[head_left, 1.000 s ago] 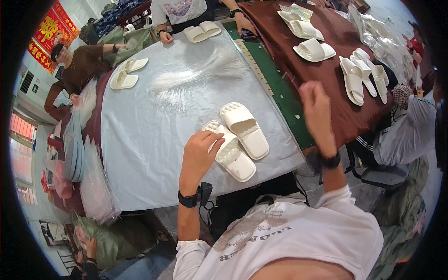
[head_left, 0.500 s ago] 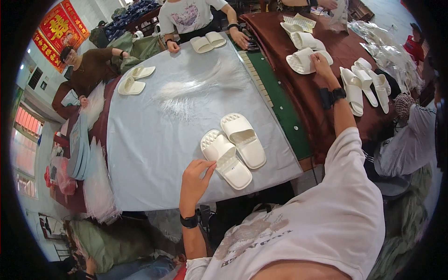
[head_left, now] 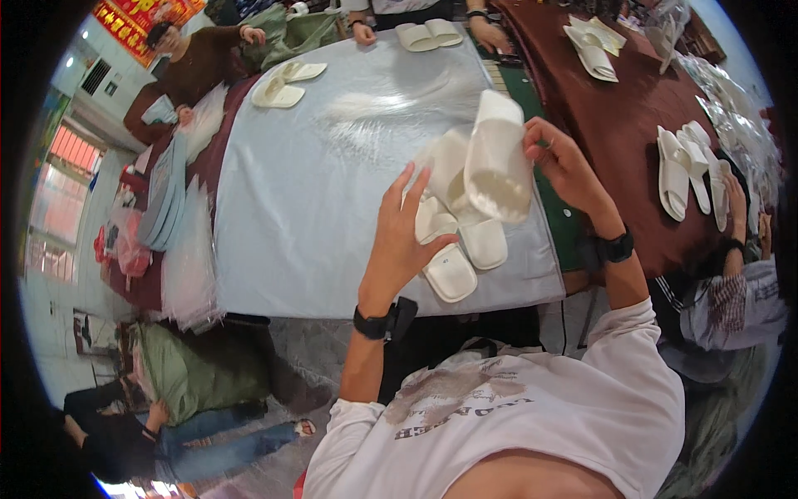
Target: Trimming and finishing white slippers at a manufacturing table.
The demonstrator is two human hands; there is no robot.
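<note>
My right hand [head_left: 565,158] grips a white slide slipper [head_left: 497,158] by its side, raised and tilted over the near part of the light-blue covered table. A second, blurred white slipper [head_left: 446,166] hangs beside it; what holds that one I cannot tell. Beneath them lies a pair of white slippers [head_left: 450,273], partly covered from view, with the soles on the cloth. My left hand [head_left: 403,229] hovers at the left of that pair, fingers spread and thumb apart, with nothing in it.
Other white slipper pairs lie at the table's far left [head_left: 283,96] and far edge [head_left: 428,36]. Several more slippers [head_left: 686,170] sit on the brown-covered table at right, near another person's hand [head_left: 736,200]. Clear plastic bags [head_left: 189,266] hang at the left edge.
My right hand has come from the brown table to the blue one with white slippers. My left hand has left the pair's edge, risen and spread its fingers. The view has shifted.
</note>
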